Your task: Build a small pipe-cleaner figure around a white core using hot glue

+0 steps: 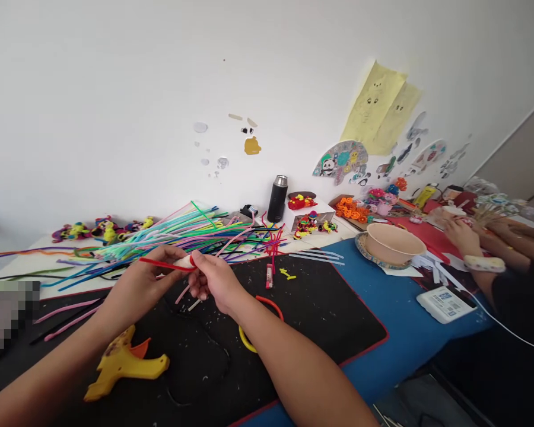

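Note:
A red pipe cleaner [162,263] and a small white piece [186,261] are held between my two hands above the black mat. The fingers of my left hand [149,279] are closed around the white piece, with the pipe cleaner's long end sticking out to the left. My right hand [216,279] pinches the red pipe cleaner where it meets the white piece. Its exact wrap is partly hidden by my fingers. Below my left forearm lies a yellow glue gun [127,367] with an orange trigger. Under my right forearm, a yellow pipe cleaner [247,339] curves on the mat.
Behind my hands spreads a heap of coloured pipe cleaners [173,234]. A black flask [277,200] stands by the wall. To the right are a beige bowl [396,242], a white box [445,303] and a co-worker's hand [460,234].

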Demonstrator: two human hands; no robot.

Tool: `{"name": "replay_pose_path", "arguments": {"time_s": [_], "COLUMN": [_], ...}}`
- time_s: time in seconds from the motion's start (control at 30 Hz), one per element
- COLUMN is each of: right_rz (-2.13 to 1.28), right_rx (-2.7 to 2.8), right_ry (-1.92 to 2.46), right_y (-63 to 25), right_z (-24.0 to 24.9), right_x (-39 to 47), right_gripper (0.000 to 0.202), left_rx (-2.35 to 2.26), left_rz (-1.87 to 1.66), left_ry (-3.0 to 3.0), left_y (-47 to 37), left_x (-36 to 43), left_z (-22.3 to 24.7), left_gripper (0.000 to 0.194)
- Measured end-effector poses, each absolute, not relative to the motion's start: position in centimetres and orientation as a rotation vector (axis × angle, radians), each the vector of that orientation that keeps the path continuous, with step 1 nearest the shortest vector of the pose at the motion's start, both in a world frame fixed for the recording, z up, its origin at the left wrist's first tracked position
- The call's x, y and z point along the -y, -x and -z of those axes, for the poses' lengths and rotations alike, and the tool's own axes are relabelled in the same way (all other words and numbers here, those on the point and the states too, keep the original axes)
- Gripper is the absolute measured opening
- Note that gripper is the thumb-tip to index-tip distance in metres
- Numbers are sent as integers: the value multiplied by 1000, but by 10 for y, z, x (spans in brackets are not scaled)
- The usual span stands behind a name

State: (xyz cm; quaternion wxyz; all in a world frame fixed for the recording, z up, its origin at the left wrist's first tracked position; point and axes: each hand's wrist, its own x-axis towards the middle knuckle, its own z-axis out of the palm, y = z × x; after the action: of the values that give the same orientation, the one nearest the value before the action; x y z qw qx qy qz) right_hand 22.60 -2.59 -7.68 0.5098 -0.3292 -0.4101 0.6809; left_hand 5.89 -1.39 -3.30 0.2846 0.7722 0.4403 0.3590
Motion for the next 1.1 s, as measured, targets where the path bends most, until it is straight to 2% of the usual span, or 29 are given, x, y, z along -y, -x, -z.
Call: {"name": "replay_pose_path", "arguments": {"time_s": [0.17,0.37,0.5,0.77,0.9,1.1], "right_rz": [-1599,-1449,-1290,-1080,-955,-1041], "right_rx": [960,984,1030,1240,1380,1525], "right_ry": [820,851,885,965,1067,1108], "right_y": [-229,-232,-232,-237,-239,-239], "right_z": [74,67,64,67,70,76], "right_x": [26,28,29,28,29,28], "right_gripper": [56,51,44,31,32,32], "left_rx": [-1004,-924,-854,-801,-814,-798], "left_rz": [-1013,-984,-1011,-1003,-959,-849], "left_ry": [-1757,-1441,-1221,-1070,-1024,-970], "left_y": [-60,-56,-55,-55,-56,-58], "left_x": [19,14,11,9,8,9], "left_z": [25,27,27,28,30,33], "left_gripper": [47,39,40,32,25,24]}}
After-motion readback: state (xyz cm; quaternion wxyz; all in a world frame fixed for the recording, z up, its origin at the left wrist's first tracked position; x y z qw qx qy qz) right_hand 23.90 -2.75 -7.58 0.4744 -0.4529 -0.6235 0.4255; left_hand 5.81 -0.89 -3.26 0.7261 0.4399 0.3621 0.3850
